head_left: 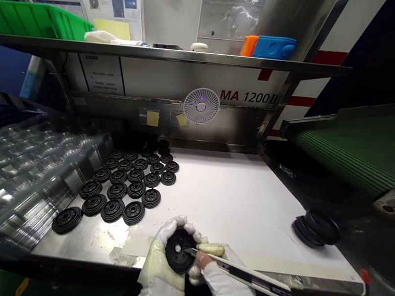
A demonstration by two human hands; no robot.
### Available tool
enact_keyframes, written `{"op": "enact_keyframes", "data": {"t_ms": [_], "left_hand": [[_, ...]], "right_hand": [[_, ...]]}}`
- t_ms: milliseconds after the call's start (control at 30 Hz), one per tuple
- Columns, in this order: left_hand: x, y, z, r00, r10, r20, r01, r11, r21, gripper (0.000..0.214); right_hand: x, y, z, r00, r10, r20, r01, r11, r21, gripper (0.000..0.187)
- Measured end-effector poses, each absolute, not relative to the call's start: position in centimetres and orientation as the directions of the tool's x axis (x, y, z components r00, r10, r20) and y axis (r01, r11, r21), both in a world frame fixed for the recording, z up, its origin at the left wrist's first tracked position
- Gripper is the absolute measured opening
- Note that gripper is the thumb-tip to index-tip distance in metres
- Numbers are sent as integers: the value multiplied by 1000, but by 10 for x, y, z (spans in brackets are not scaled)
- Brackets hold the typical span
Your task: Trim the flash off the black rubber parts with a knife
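My left hand (161, 261), in a white glove with yellowish covers on thumb and fingers, is closed around a round black plastic wheel (178, 259) with a pale hole at its centre. Between the thumb and fingers of my gloved right hand (216, 272) is a white-handled utility knife (255, 278). Its blade tip lies against or just over the wheel's face; I cannot tell if it touches. The right thumb tip is bare. Both hands are at the table's front edge. Left of them, several similar black wheels (112, 209) lie in rows on the table.
Stacked clear plastic trays (29, 182) fill the left side. Several black rings (315, 230) lie at the table's right edge, near a green conveyor belt (372, 144). A small white fan (201, 106) hangs under a metal shelf (181, 55) bearing a green bin (34, 21).
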State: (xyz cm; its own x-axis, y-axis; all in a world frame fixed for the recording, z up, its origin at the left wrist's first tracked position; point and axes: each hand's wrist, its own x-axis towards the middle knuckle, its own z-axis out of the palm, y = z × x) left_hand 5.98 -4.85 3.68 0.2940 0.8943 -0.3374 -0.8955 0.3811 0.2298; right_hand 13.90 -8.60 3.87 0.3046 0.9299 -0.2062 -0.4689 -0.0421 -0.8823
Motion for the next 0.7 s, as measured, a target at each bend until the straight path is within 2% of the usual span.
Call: {"op": "enact_keyframes", "data": {"t_ms": [100, 167, 267, 333, 400, 467, 567, 700], "left_hand": [[60, -45, 36, 295, 885, -360, -882, 397, 253, 10], [57, -46, 38, 304, 876, -375, -835, 434, 338, 20], [49, -51, 40, 332, 894, -301, -674, 448, 588, 32], [42, -54, 38, 323, 919, -227, -527, 374, 764, 29], [38, -55, 33, 278, 945, -174, -438, 286, 852, 24], [38, -55, 30, 245, 952, -184, -433, 277, 858, 25], [46, -57, 32, 195, 952, -237, -519, 305, 798, 27], [57, -63, 39, 122, 973, -197, -625, 230, 746, 20]], "right_hand": [[143, -84, 39, 277, 944, -180, -480, -27, -877, 25], [148, -84, 41, 257, 953, -161, -497, -13, -868, 21], [157, -86, 46, 164, 962, -217, -588, -81, -805, 19], [164, -89, 49, 82, 955, -285, -651, -166, -741, 20], [169, -91, 50, 41, 949, -313, -670, -206, -713, 19], [172, -93, 49, 87, 959, -271, -591, -170, -789, 21], [173, -95, 42, 167, 971, -171, -388, -94, -917, 26], [172, -97, 33, 184, 974, -133, -294, -75, -953, 29]]}}
